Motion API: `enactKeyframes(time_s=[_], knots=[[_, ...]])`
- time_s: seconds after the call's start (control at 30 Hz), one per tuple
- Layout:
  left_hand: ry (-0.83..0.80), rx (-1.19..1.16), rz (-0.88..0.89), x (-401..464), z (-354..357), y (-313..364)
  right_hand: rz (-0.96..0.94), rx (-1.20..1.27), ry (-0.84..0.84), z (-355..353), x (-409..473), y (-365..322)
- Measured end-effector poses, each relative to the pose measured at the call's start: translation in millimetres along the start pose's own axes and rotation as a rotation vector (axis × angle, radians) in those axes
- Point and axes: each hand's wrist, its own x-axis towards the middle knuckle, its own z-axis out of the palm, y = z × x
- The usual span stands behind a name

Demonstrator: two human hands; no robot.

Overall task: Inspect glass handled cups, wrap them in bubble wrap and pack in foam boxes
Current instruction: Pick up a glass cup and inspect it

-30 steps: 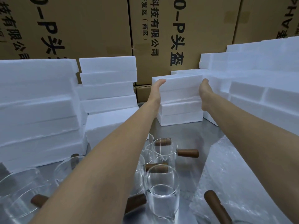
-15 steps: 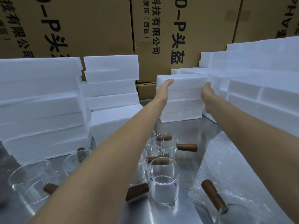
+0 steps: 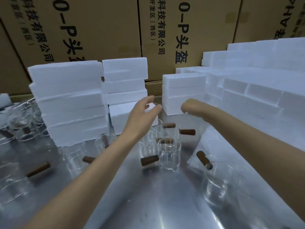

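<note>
Overhead, both hands are held above the metal table (image 3: 148, 204) with nothing grasped: the left hand (image 3: 140, 116) is spread with fingers relaxed, the right hand (image 3: 191, 107) is loosely curled near a stack of foam boxes (image 3: 183, 90). Glass handled cups (image 3: 168, 154) are clustered below; one cup (image 3: 216, 184) is seen on bubble wrap (image 3: 247, 162).

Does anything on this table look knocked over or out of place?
Yes. One foam box leans tilted against the middle stack instead of lying flat. One glass cup lies on the bubble wrap, its handle pointing away; whether it is tipped is unclear.
</note>
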Motion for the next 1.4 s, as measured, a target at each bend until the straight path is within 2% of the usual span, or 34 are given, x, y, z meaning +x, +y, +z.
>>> enactKeyframes(time_s=[0.1, 0.2, 0.37, 0.47, 0.57, 0.7, 0.77, 0.87, 1.0, 1.17, 1.4], knots=[[0.069, -0.02, 0.023, -39, -17, -15, -0.042, -0.421, -0.25, 15, -26, 8], [0.124, -0.055, 0.036, -70, -28, -28, -0.031, -0.566, -0.371, 24, -38, 18], [0.152, -0.011, 0.076, -108, -38, -46, -0.144, -0.588, -0.088, 39, -41, 31], [0.152, 0.04, 0.077, -120, -43, -52, -0.136, -0.569, -0.01, 42, -41, 34], [0.146, 0.061, 0.077, -126, -50, -57, -0.152, -0.601, 0.15, 34, -52, 25], [0.163, -0.004, 0.033, -132, -56, -61, -0.329, -0.49, 0.396, 25, -85, 1], [0.174, -0.082, 0.014, -133, -58, -59, -0.467, -0.359, 0.383, 33, -110, -10], [0.168, -0.143, 0.028, -134, -59, -55, -0.627, -0.188, 0.275, 59, -147, -18], [0.149, -0.11, 0.077, -138, -57, -53, -0.71, -0.244, 0.222, 101, -161, -8], [0.108, -0.038, 0.141, -140, -57, -54, -0.796, -0.296, 0.31, 128, -158, 9], [0.084, -0.153, 0.11, -138, -52, -55, -0.846, -0.242, 0.299, 128, -162, 21]])
